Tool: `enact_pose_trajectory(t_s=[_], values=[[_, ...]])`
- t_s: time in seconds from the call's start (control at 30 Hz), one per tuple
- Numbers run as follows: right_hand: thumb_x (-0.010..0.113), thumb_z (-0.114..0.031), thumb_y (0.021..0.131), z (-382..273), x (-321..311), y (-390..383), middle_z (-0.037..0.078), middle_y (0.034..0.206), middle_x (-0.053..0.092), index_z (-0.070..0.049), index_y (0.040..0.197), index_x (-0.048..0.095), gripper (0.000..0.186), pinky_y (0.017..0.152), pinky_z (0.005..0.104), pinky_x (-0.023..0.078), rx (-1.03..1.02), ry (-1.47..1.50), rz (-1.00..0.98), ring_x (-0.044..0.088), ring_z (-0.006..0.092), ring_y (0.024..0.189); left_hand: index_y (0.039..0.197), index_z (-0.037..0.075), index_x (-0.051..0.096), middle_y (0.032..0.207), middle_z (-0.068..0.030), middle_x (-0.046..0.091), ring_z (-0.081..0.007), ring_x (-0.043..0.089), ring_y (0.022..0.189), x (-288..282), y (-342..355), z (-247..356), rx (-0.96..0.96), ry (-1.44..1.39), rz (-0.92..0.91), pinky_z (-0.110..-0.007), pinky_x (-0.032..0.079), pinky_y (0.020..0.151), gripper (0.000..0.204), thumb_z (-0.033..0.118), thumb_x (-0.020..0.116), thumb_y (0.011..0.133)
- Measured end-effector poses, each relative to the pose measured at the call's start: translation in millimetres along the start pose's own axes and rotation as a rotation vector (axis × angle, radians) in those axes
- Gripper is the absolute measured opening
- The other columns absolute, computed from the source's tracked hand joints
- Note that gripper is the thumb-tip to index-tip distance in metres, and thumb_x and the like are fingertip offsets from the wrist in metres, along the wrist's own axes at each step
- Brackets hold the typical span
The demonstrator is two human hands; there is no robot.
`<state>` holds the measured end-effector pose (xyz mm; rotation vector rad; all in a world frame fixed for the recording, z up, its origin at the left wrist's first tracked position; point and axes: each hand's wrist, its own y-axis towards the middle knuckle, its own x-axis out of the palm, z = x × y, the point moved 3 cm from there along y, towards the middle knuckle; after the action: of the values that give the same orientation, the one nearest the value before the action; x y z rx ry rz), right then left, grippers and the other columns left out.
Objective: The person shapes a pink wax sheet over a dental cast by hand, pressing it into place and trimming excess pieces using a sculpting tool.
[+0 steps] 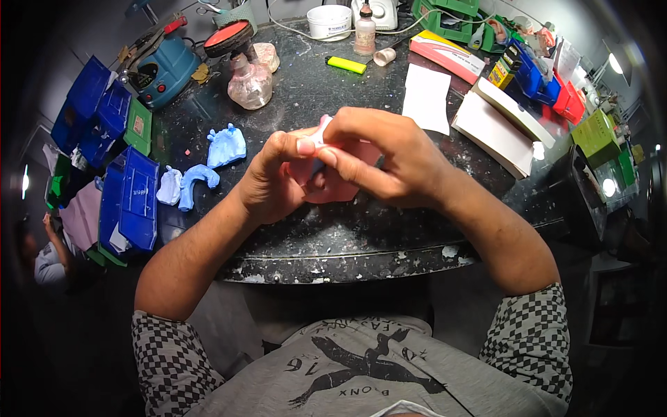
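My left hand and my right hand meet above the middle of the bench, both closed on a soft pink sheet. The thumbs and fingertips pinch its raised, folded upper edge. A bit of something light blue shows between the hands, mostly hidden by my fingers and the sheet. Left of my hands lie a light blue dental cast, a blue arch-shaped piece and a smaller pale blue piece.
The dark bench holds blue bins, a glass burner, a yellow lighter, a dropper bottle, a white sheet and an open white box. Another person is at the far left.
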<state>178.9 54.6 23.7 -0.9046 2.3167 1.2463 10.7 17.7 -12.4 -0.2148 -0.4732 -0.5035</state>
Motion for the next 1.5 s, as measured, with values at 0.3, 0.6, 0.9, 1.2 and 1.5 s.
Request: enact_pose_trajectory(t_s=[0.3, 0.6, 0.9, 1.2, 1.5], values=[[0.073, -0.021, 0.082, -5.4, -7.2, -0.6, 0.007, 0.079, 0.057, -0.012, 0.092, 0.056, 0.022, 0.063, 0.0397, 0.050, -0.217, -0.078, -0.083, 0.063, 0.0303, 0.073, 0.128, -0.005, 0.047, 0.108, -0.0135, 0.061, -0.0144, 0.055, 0.075, -1.4, 1.7, -13.9, -0.011, -0.062, -0.073, -0.038, 0.047, 0.089, 0.073, 0.040, 0.061, 0.072], [0.069, -0.015, 0.079, 20.0, -20.7, -1.8, 0.006, 0.082, 0.064, -0.010, 0.093, 0.065, 0.015, 0.063, 0.0359, 0.053, -0.066, -0.251, -0.042, 0.065, 0.0282, 0.072, 0.092, 0.008, 0.044, 0.069, 0.0003, 0.045, -0.0118, 0.041, 0.065, -12.1, 10.9, 14.4, 0.229, 0.060, -0.051, -0.027, 0.032, 0.064, 0.045, 0.042, 0.065, 0.071], [0.079, -0.012, 0.075, -11.9, -15.6, 4.5, 0.007, 0.104, 0.066, -0.011, 0.115, 0.069, 0.041, 0.088, 0.0363, 0.051, -0.420, -0.318, 0.204, 0.063, 0.0257, 0.101, 0.112, 0.003, 0.053, 0.097, -0.0039, 0.056, -0.0129, 0.054, 0.083, 13.7, -1.4, 13.0, 0.131, 0.161, -0.051, -0.027, 0.044, 0.073, 0.061, 0.046, 0.072, 0.072], [0.081, -0.015, 0.069, -16.4, -9.2, -2.3, 0.001, 0.105, 0.068, -0.013, 0.101, 0.075, 0.033, 0.087, 0.0338, 0.050, -0.502, -0.421, 0.264, 0.061, 0.0220, 0.104, 0.140, -0.002, 0.041, 0.118, -0.0064, 0.058, -0.0147, 0.059, 0.105, 11.1, -4.0, 8.4, 0.074, 0.093, -0.135, -0.029, 0.049, 0.087, 0.088, 0.043, 0.074, 0.072], [0.083, -0.024, 0.069, -5.2, -14.2, -1.6, 0.003, 0.110, 0.062, -0.013, 0.108, 0.073, 0.042, 0.088, 0.0382, 0.049, -0.368, -0.239, 0.349, 0.061, 0.0247, 0.102, 0.112, 0.002, 0.053, 0.084, -0.0007, 0.055, -0.0072, 0.052, 0.066, 14.3, -5.8, 21.0, 0.217, 0.492, 0.049, -0.019, 0.041, 0.056, 0.069, 0.049, 0.078, 0.068]])
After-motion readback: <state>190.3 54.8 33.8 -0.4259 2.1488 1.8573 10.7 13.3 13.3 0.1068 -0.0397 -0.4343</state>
